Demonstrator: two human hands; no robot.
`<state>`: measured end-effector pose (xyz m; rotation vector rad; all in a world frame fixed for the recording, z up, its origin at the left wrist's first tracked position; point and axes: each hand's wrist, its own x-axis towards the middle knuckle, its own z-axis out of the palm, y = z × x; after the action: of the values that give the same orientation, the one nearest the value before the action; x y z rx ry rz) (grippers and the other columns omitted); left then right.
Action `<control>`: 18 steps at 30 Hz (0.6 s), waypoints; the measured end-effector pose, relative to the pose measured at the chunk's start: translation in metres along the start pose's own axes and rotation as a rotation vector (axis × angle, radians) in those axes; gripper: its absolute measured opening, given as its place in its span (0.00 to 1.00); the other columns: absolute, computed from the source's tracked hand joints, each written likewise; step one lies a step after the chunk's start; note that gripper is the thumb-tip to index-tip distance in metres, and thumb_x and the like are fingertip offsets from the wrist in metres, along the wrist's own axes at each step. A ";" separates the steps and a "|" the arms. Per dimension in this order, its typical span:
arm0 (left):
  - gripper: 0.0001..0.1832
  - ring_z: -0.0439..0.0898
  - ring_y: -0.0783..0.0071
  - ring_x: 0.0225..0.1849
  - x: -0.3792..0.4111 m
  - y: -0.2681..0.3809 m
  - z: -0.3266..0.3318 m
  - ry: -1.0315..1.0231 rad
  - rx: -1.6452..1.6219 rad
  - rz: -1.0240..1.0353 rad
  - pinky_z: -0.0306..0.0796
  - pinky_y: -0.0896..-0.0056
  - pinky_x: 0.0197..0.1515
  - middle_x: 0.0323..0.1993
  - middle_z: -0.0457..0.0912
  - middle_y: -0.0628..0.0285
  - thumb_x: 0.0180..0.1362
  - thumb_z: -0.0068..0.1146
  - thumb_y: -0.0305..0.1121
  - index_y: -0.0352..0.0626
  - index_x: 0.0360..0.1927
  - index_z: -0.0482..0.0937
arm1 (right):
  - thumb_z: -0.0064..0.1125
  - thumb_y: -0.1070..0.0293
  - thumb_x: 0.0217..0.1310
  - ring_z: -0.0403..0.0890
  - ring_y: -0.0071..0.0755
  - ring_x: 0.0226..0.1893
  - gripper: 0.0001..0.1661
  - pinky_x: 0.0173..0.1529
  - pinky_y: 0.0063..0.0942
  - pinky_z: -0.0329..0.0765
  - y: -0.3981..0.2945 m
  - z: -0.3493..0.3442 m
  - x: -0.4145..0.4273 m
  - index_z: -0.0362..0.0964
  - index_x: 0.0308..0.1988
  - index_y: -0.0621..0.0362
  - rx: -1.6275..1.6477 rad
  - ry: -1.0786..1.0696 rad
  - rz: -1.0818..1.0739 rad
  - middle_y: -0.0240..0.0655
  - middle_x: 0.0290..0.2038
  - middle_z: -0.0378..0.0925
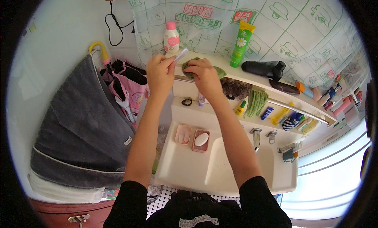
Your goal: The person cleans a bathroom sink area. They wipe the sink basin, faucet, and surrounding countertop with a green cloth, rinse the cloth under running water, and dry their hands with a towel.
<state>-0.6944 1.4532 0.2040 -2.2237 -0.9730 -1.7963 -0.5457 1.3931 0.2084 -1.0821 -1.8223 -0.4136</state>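
Note:
My left hand [161, 74] is raised at the left end of the upper shelf, its fingers closed on a small translucent item [181, 54], perhaps a tube or wrapper. Just to the right, my right hand [203, 76] has its fingers on a green cloth [219, 72] lying on the shelf. A white bottle with a pink cap [171, 40] stands behind my left hand. Farther right, a green tube with a yellow end [242, 45] stands on its cap, and a black folded hair dryer [261, 69] lies beside it.
Below are a white washbasin [189, 169], two pink soap boxes [183, 134], one with a white soap bar [201, 139], and a chrome faucet [257, 138]. A metal rail [295, 111] holds a green striped cloth [256, 102]. A grey towel [85, 124] and pink umbrella [130, 89] hang left.

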 end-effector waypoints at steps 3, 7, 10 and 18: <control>0.09 0.70 0.62 0.34 0.003 0.006 0.016 -0.061 0.064 0.086 0.64 0.63 0.38 0.28 0.71 0.64 0.44 0.60 0.29 0.49 0.32 0.83 | 0.51 0.84 0.36 0.74 0.43 0.39 0.14 0.43 0.33 0.73 -0.014 -0.032 -0.023 0.76 0.28 0.60 0.065 0.001 0.090 0.38 0.34 0.77; 0.11 0.69 0.63 0.37 0.006 0.019 0.024 -0.120 0.195 0.183 0.64 0.62 0.39 0.30 0.72 0.64 0.45 0.58 0.28 0.49 0.34 0.83 | 0.47 0.87 0.38 0.76 0.39 0.41 0.18 0.45 0.28 0.73 -0.034 -0.057 -0.087 0.77 0.32 0.61 0.196 0.044 0.279 0.40 0.36 0.77; 0.11 0.68 0.63 0.40 0.007 0.028 0.029 -0.172 0.242 0.186 0.63 0.60 0.41 0.32 0.73 0.65 0.47 0.56 0.29 0.50 0.36 0.82 | 0.45 0.88 0.38 0.78 0.40 0.40 0.21 0.45 0.28 0.73 -0.031 -0.051 -0.151 0.78 0.34 0.60 0.322 -0.007 0.579 0.41 0.37 0.78; 0.16 0.66 0.61 0.46 -0.002 0.032 0.034 -0.252 0.246 0.204 0.59 0.59 0.46 0.42 0.76 0.64 0.50 0.53 0.35 0.48 0.44 0.79 | 0.45 0.82 0.43 0.77 0.39 0.43 0.21 0.50 0.28 0.70 0.027 -0.006 -0.251 0.74 0.41 0.65 0.185 0.083 1.120 0.43 0.42 0.76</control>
<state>-0.6487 1.4434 0.2018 -2.3286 -0.9119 -1.2623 -0.4787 1.2786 -0.0071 -1.6988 -0.9184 0.3675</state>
